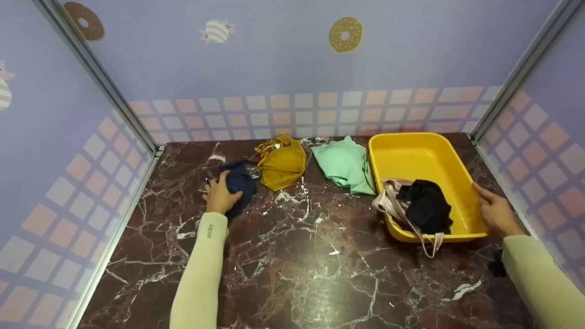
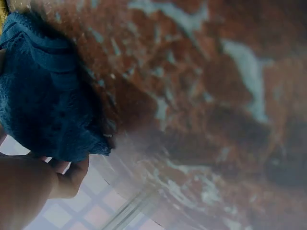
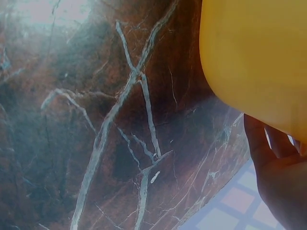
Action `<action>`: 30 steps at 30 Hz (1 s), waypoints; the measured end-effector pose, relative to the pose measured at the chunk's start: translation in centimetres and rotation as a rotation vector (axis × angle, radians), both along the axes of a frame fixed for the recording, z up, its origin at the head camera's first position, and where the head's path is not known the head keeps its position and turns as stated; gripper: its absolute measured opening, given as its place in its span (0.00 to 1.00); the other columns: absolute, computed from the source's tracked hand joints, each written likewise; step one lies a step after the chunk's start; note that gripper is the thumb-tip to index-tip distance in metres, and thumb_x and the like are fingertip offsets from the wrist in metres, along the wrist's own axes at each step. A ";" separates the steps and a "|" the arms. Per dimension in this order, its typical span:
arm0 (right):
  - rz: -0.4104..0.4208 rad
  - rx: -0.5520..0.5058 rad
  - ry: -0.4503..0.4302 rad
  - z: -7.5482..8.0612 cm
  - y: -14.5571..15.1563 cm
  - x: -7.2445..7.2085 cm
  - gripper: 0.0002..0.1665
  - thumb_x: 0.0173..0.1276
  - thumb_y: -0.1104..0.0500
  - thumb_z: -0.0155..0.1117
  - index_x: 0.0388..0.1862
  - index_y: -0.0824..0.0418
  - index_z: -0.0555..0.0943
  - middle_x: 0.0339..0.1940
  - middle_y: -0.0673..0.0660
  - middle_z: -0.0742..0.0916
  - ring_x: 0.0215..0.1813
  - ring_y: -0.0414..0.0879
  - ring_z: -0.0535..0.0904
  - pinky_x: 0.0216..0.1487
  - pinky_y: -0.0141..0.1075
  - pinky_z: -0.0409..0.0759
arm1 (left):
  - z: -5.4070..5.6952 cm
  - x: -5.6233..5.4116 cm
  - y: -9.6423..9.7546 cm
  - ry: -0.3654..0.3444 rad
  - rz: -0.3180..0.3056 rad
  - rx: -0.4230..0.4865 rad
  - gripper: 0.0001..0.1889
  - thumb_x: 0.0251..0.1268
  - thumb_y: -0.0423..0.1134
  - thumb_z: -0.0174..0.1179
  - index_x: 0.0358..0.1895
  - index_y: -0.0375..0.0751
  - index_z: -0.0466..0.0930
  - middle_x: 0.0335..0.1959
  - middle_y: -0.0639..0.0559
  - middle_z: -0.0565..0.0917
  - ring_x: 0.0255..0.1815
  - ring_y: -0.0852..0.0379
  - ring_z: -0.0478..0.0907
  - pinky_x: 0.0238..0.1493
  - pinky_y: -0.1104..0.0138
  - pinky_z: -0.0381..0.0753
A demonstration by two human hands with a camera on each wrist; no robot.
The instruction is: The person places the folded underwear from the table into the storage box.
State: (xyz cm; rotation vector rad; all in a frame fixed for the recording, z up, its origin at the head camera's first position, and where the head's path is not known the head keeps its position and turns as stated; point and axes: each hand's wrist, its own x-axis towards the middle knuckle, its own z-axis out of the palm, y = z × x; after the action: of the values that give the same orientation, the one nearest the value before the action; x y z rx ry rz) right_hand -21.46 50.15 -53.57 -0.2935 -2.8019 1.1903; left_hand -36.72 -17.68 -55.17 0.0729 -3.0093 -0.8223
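The left hand (image 1: 219, 195) grips a navy bra (image 1: 243, 185) just left of a mustard bra (image 1: 283, 167) on the marbled tabletop (image 1: 283, 260), while the right hand (image 1: 499, 214) holds a yellow tub (image 1: 413, 157) containing a black garment (image 1: 428, 206).

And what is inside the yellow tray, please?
A black cloth and a pinkish strapped garment, partly hanging out of the tray. What lies beneath them is covered.
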 end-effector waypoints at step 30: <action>0.005 0.033 0.014 0.0 0.0 -0.2 0.28 0.76 0.59 0.33 0.73 0.61 0.55 0.66 0.78 0.62 0.21 0.46 0.62 0.20 0.33 0.65 | 6.4 2.5 1.9 0.358 -0.164 0.157 0.33 0.53 0.42 0.70 0.64 0.50 0.67 0.55 0.38 0.72 0.57 0.39 0.67 0.58 0.46 0.63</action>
State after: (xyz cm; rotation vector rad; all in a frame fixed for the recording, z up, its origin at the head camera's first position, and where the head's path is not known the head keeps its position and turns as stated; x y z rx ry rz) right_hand -21.66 50.20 -53.55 -0.2742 -2.8085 1.1417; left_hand -34.19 -15.74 -48.81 -0.2900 -2.6377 -0.9657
